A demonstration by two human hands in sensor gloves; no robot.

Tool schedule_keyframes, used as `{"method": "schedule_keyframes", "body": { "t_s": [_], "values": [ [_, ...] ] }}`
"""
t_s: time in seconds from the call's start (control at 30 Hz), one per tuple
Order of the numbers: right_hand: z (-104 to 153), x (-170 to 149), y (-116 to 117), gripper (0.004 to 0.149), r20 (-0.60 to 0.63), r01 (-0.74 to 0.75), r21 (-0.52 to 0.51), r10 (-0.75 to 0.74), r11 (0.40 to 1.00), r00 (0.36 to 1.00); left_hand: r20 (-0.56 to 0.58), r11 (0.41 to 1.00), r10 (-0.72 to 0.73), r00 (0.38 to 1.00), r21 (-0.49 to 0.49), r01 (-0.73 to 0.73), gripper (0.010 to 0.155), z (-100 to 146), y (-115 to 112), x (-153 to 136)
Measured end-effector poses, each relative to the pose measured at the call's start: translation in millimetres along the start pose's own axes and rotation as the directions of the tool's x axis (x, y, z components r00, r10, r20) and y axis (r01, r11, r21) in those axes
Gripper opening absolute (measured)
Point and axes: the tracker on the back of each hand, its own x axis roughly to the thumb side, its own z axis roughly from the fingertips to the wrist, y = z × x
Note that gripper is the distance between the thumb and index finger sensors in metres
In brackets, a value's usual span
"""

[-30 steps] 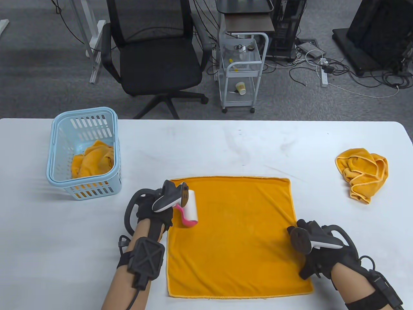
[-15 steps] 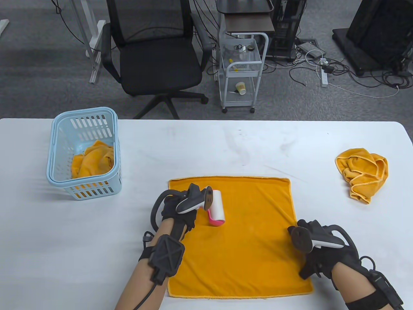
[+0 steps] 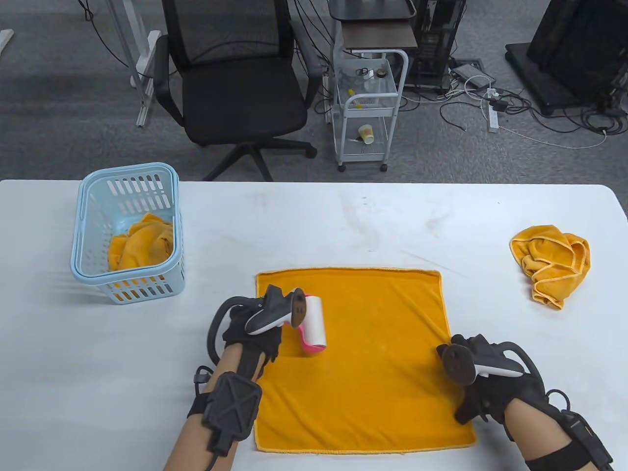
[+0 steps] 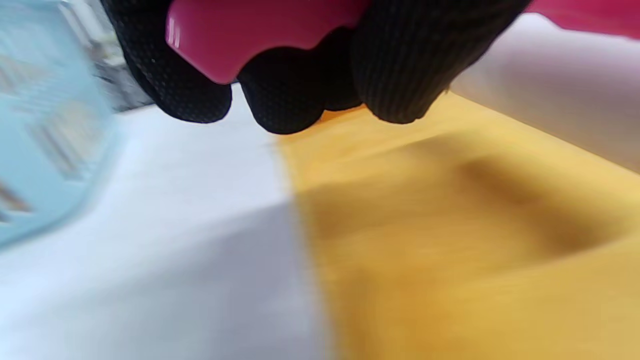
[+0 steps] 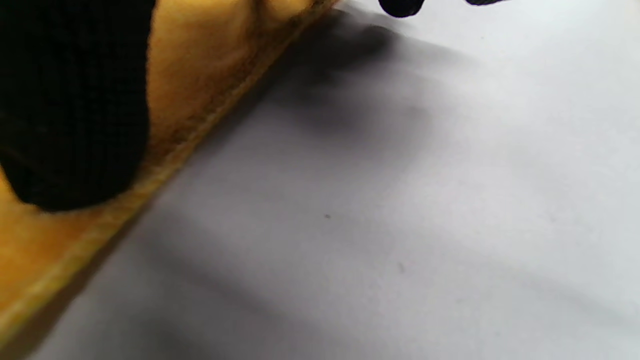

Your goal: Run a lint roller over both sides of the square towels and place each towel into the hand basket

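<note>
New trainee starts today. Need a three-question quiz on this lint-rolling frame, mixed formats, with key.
1. True or false: the left hand grips the lint roller.
2. Where does the right hand rest? A) in the hand basket B) on the right edge of the flat towel C) on the crumpled towel
3. Fill in: the basket already holds one ___ towel.

Key: 1 true; 2 B; 3 orange.

Your left hand (image 3: 252, 328) has its fingers (image 4: 395, 65) curled tight round a pink handle, forearm angling in from below. Your right hand (image 3: 483, 387) lies palm down, fingers spread and fairly straight, a fingertip (image 5: 70, 115) pressing down flat.
</note>
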Motion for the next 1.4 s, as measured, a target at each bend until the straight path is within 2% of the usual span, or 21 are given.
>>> {"method": "schedule_keyframes", "body": {
  "t_s": [0.2,0.3,0.4,0.5,0.7,0.77,0.83,0.9,1.0,1.1,1.2,1.3,1.4],
  "values": [
    [-0.2,0.2,0.2,0.124,0.002,0.000,-0.001,0.000,1.000,1.000,0.186,1.000,0.024,0.982,-0.010,-0.022,0.054,-5.3,-10.6,73.6],
    [-0.2,0.2,0.2,0.124,0.002,0.004,0.001,-0.004,1.000,1.000,0.179,0.999,-0.018,0.984,-0.030,0.024,0.052,-9.0,-21.1,82.0],
    [0.0,0.0,0.5,0.124,0.000,0.009,0.002,-0.009,1.000,1.000,0.117,0.997,-0.040,0.992,-0.054,0.047,0.048,-8.1,-26.8,64.1],
    [0.1,-0.3,0.6,0.124,-0.002,0.014,0.004,-0.014,1.000,1.000,0.026,0.988,-0.142,0.990,-0.060,0.143,0.046,-1.6,-28.0,35.9],
    [0.0,-0.5,0.4,0.124,-0.005,0.019,0.006,-0.019,1.000,1.000,-0.175,0.946,-0.319,0.931,-0.113,0.303,0.045,21.3,-31.3,-29.7],
    [-0.1,-0.7,0.5,0.124,-0.005,0.022,0.006,-0.022,1.000,1.000,-0.177,0.952,-0.298,0.938,-0.124,0.279,0.045,27.7,-30.3,-38.8],
    [-0.2,-0.5,0.4,0.124,-0.005,0.020,0.006,-0.020,1.000,1.000,-0.144,0.973,-0.212,0.967,-0.120,0.196,0.047,31.5,-29.8,-39.3],
    [-0.3,-0.3,0.2,0.124,-0.005,0.017,0.005,-0.017,1.000,1.000,-0.073,0.990,-0.109,0.991,-0.096,0.102,0.049,32.7,-27.9,-27.0],
    [-0.6,-0.4,0.2,0.124,-0.005,0.017,0.005,-0.017,1.000,1.000,0.056,0.998,0.020,0.998,-0.055,-0.017,0.053,33.5,-23.4,9.8],
    [-0.7,-0.6,0.4,0.124,-0.005,0.024,0.008,-0.024,1.000,1.000,0.182,0.997,0.059,0.982,-0.053,-0.050,0.056,32.2,-24.0,54.6],
    [-0.8,-0.8,0.5,0.124,-0.004,0.029,0.009,-0.028,1.000,1.000,0.240,0.997,0.034,0.970,-0.076,-0.016,0.056,30.4,-31.6,81.9],
    [-1.0,-0.6,0.4,0.124,0.000,0.025,0.007,-0.025,1.000,1.000,0.219,0.992,-0.086,0.972,-0.077,0.105,0.055,27.7,-42.2,87.9],
    [-1.1,-0.2,0.1,0.124,0.001,0.018,0.004,-0.018,1.000,1.000,0.165,0.988,-0.109,0.980,-0.094,0.126,0.049,27.6,-44.0,67.8]
  ]
}}
